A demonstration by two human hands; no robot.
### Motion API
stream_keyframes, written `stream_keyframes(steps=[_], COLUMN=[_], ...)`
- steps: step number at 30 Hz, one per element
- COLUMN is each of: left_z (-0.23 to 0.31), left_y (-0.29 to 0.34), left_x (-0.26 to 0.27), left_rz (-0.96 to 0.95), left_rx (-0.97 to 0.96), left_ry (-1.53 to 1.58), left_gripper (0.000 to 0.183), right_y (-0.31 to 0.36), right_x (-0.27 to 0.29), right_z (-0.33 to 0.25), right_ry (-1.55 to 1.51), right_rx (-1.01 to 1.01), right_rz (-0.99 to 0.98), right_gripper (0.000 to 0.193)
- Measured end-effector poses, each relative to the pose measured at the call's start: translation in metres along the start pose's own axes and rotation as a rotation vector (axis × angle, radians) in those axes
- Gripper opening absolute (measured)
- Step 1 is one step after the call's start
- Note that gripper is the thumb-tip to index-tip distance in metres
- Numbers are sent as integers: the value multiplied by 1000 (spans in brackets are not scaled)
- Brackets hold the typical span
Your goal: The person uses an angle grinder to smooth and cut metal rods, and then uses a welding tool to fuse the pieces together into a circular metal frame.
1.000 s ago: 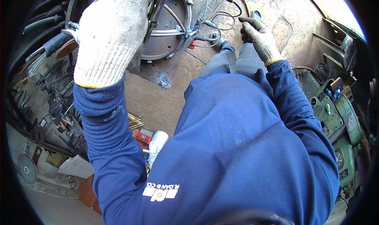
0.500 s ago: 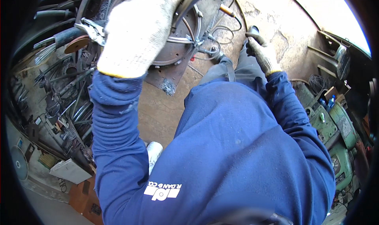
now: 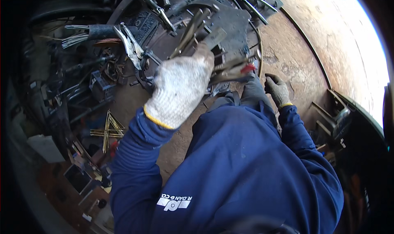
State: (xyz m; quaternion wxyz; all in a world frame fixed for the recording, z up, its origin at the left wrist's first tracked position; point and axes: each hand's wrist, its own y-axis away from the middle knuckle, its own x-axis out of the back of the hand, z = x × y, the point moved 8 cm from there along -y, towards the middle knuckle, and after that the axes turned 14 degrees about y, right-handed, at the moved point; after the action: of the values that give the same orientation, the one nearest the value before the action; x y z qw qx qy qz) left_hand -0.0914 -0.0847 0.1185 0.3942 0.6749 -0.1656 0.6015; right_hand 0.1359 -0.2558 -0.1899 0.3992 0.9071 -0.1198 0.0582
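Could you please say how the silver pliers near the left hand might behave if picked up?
The silver pliers look metallic, so are probably stiff and fairly heavy for their size. Their spread handles should discourage rolling, though the shiny surfaces might feel slippery.

Gloved hands (left at metal parts), locking pliers, yellow rods

Left fingers: over near part of a metal plate, contact unclear. Locking pliers left of them; rod bundle farther left. Crossed thin rods behind, left. Right fingers: just right of a leg. Cable on floor, ahead and right; metal frame right, slightly behind.
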Motion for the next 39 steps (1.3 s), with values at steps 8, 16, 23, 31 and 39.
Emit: stream_keyframes(steps=[8,16,23,31,39], left_z=[3,5,1,1,-5], left_y=[-4,-13,-17,-16,-14], left_x=[8,11,10,8,7], left_rz=[-92,-212,-269,-193,-121], left_rx=[121,238,399,416,419], left_ry=[90,87,151,220,293], left_gripper=[40,51,44,41,37], right_y=[-75,-119,-131,-140,-148], right_x=[35,29,25,36,35], right_z=[-20,-37,-46,-37,-34], right_ry=[169,246,302,333,295], right_rx=[-41,-78,-74,-81,-51], right_rz=[-194,-339,-397,-389,-388], right_gripper=[36,35,36,36,37])
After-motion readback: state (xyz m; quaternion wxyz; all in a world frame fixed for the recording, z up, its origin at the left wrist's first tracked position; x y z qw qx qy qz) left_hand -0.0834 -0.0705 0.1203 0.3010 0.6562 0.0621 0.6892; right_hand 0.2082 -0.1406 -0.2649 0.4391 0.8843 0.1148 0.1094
